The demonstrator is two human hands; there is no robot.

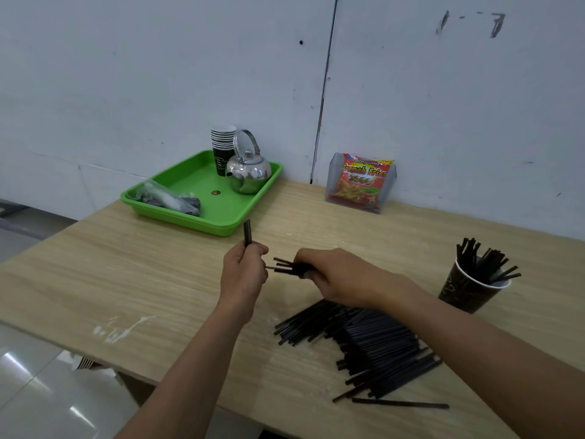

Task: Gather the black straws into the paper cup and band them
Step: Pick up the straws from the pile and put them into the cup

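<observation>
Nearest, on the desk (158,280), a loose pile of black straws (364,343), with one single straw (400,404) lying apart at the front edge. Just beyond the pile, above the desk, the right hand (335,277), fingers curled around a small bunch of straws (281,266) pointing left. Beside it the left hand (243,267), closed around a few straws (247,232) standing upright. To the right, a paper cup (468,293) on the desk, holding more straws (484,261). Farther back, a green tray (202,224) with a steel kettle (250,172), stacked cups (222,144) and a plastic bag (171,199); by the wall, a snack packet (364,179).
</observation>
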